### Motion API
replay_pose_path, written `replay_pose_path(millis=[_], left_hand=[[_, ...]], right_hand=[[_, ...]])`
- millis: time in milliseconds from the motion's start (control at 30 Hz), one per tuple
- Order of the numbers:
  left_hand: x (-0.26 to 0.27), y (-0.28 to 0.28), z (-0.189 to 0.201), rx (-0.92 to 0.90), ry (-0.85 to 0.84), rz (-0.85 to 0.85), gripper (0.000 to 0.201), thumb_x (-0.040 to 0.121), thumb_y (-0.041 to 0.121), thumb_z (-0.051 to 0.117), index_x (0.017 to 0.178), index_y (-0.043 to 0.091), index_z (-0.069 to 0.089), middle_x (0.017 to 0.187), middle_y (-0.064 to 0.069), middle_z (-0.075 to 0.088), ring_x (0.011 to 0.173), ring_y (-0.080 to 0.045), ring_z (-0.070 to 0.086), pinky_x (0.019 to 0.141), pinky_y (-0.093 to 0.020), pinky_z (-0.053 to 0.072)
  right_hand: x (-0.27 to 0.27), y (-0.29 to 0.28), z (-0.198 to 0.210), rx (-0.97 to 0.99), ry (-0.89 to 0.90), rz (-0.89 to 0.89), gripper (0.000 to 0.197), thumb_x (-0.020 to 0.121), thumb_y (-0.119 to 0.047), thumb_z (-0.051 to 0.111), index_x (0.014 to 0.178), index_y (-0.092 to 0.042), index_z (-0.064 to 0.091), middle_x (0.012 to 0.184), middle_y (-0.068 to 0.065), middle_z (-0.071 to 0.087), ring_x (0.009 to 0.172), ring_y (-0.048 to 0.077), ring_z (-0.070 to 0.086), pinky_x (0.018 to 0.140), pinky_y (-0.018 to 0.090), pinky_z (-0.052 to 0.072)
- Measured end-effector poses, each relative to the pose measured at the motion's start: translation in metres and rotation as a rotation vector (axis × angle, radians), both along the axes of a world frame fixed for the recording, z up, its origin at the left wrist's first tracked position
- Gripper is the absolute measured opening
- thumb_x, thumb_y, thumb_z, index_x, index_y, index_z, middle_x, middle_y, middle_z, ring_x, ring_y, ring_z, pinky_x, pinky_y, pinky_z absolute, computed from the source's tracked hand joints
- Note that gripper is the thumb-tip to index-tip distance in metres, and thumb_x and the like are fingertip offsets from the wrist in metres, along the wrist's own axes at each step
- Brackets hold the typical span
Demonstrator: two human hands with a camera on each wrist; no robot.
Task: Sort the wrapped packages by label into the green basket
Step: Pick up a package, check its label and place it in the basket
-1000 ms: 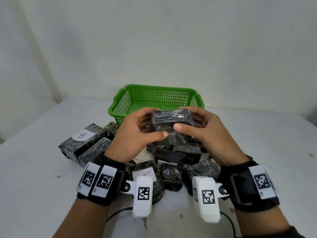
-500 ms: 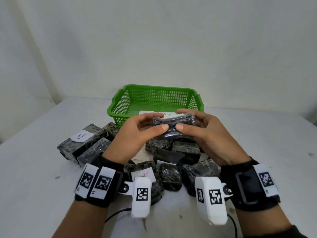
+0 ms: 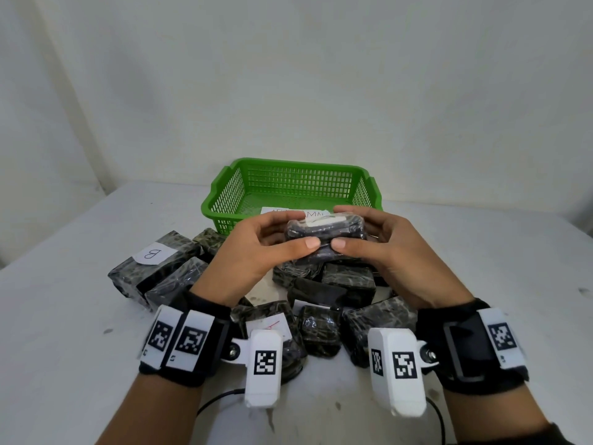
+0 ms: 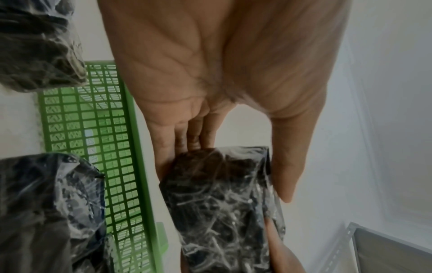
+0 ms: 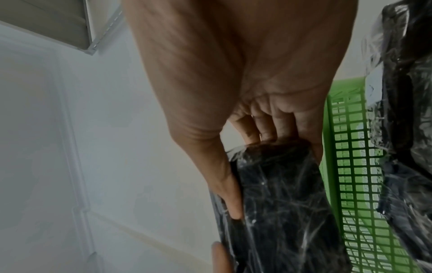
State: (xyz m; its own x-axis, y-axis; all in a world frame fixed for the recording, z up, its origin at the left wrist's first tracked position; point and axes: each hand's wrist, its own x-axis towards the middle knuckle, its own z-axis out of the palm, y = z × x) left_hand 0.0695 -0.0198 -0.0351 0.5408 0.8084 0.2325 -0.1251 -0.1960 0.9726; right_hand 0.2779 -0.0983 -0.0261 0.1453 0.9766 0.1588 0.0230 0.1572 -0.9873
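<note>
Green basket [image 3: 290,184], one, sits at the far middle of the white table [image 3: 64,364]. Near it lie about nine wrapped packages [image 3: 348,279]. One more package [image 3: 325,231] is clamped between left hand [image 3: 256,258] and right hand [image 3: 394,255], thumbs nearly meeting.

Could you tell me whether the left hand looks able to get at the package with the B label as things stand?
Probably not right away: the left hand and the right hand both grip a wrapped package. The way itself looks free, though; the B-labelled package lies uncovered on the table at the pile's left edge.
</note>
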Motion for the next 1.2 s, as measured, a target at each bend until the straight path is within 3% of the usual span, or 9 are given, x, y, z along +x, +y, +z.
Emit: replay_pose_path(millis=[233, 433, 533, 600, 767, 867, 1000, 1067, 1200], left_hand=[[-0.0026, 0.0009, 0.0006, 0.025, 0.010, -0.008, 0.065, 0.061, 0.030, 0.092, 0.120, 0.017, 0.070, 0.116, 0.001, 0.075, 0.111, -0.013, 0.071, 0.094, -0.024, 0.055], [-0.0007, 0.0031, -0.0020, 0.054, 0.008, 0.022, 0.063, 0.061, 0.010, 0.094, 0.119, 0.016, 0.069, 0.115, -0.002, 0.076, 0.110, -0.016, 0.071, 0.089, -0.021, 0.056], [-0.0010, 0.0059, -0.0031, 0.084, -0.031, 0.076, 0.061, 0.064, 0.001, 0.090, 0.118, 0.017, 0.067, 0.116, -0.002, 0.074, 0.110, -0.016, 0.070, 0.087, -0.020, 0.056], [-0.0004, 0.0052, -0.0031, 0.096, -0.056, 0.076, 0.065, 0.059, 0.007, 0.089, 0.118, 0.015, 0.065, 0.118, -0.003, 0.072, 0.111, -0.016, 0.069, 0.088, -0.020, 0.055], [0.0001, 0.0032, -0.0043, 0.099, -0.054, 0.033, 0.082, 0.052, 0.014, 0.097, 0.125, 0.014, 0.059, 0.124, -0.003, 0.069, 0.118, -0.017, 0.066, 0.097, -0.029, 0.054], [0.0000, 0.0004, -0.0027, 0.077, -0.047, -0.009, 0.074, 0.063, 0.024, 0.092, 0.128, 0.018, 0.058, 0.128, 0.003, 0.066, 0.123, -0.011, 0.062, 0.099, -0.027, 0.053], [0.0015, -0.0031, 0.0005, 0.082, 0.012, -0.045, 0.074, 0.076, 0.016, 0.081, 0.143, 0.018, 0.050, 0.132, 0.003, 0.066, 0.122, -0.009, 0.063, 0.099, -0.024, 0.053], [0.0017, -0.0039, 0.0004, 0.122, 0.054, -0.040, 0.067, 0.077, 0.012, 0.081, 0.139, 0.015, 0.056, 0.125, 0.000, 0.071, 0.117, -0.012, 0.067, 0.097, -0.025, 0.054], [0.0021, -0.0030, 0.0005, 0.118, -0.028, 0.061, 0.071, 0.062, 0.017, 0.087, 0.127, 0.015, 0.060, 0.121, 0.001, 0.071, 0.116, -0.014, 0.067, 0.099, -0.033, 0.055]], right_hand=[[0.0000, -0.0011, 0.0008, 0.042, -0.023, -0.004, 0.071, 0.064, -0.010, 0.095, 0.129, -0.015, 0.068, 0.122, 0.005, 0.077, 0.114, 0.020, 0.074, 0.102, 0.036, 0.057], [-0.0004, -0.0016, 0.0008, 0.079, -0.045, -0.023, 0.078, 0.060, -0.016, 0.093, 0.133, -0.018, 0.066, 0.127, 0.000, 0.075, 0.118, 0.016, 0.072, 0.106, 0.036, 0.055], [0.0018, 0.0030, -0.0033, 0.051, -0.025, -0.025, 0.085, 0.057, -0.034, 0.101, 0.133, -0.020, 0.066, 0.130, -0.001, 0.073, 0.119, 0.018, 0.072, 0.101, 0.038, 0.057], [0.0020, 0.0041, -0.0036, 0.004, 0.092, 0.001, 0.092, 0.056, -0.047, 0.098, 0.132, -0.009, 0.064, 0.125, 0.009, 0.075, 0.109, 0.023, 0.075, 0.087, 0.034, 0.063], [-0.0036, 0.0033, 0.0030, -0.006, 0.258, -0.020, 0.052, 0.075, -0.018, 0.078, 0.122, 0.000, 0.062, 0.104, 0.016, 0.080, 0.085, 0.028, 0.077, 0.071, 0.029, 0.066], [-0.0002, 0.0041, 0.0018, 0.066, 0.166, -0.116, 0.033, 0.085, 0.000, 0.076, 0.116, -0.008, 0.066, 0.103, 0.011, 0.081, 0.091, 0.025, 0.076, 0.079, 0.034, 0.065], [0.0014, -0.0008, 0.0030, 0.161, -0.115, -0.091, 0.048, 0.081, 0.004, 0.080, 0.125, -0.014, 0.071, 0.119, 0.004, 0.078, 0.114, 0.021, 0.073, 0.101, 0.038, 0.057], [0.0004, -0.0021, 0.0029, 0.185, -0.155, -0.062, 0.053, 0.084, 0.009, 0.076, 0.131, -0.015, 0.069, 0.121, 0.001, 0.078, 0.117, 0.019, 0.072, 0.102, 0.035, 0.055], [-0.0017, -0.0003, 0.0017, 0.132, -0.072, -0.030, 0.059, 0.077, -0.018, 0.088, 0.132, -0.024, 0.067, 0.121, -0.005, 0.077, 0.115, 0.013, 0.072, 0.093, 0.024, 0.056]])
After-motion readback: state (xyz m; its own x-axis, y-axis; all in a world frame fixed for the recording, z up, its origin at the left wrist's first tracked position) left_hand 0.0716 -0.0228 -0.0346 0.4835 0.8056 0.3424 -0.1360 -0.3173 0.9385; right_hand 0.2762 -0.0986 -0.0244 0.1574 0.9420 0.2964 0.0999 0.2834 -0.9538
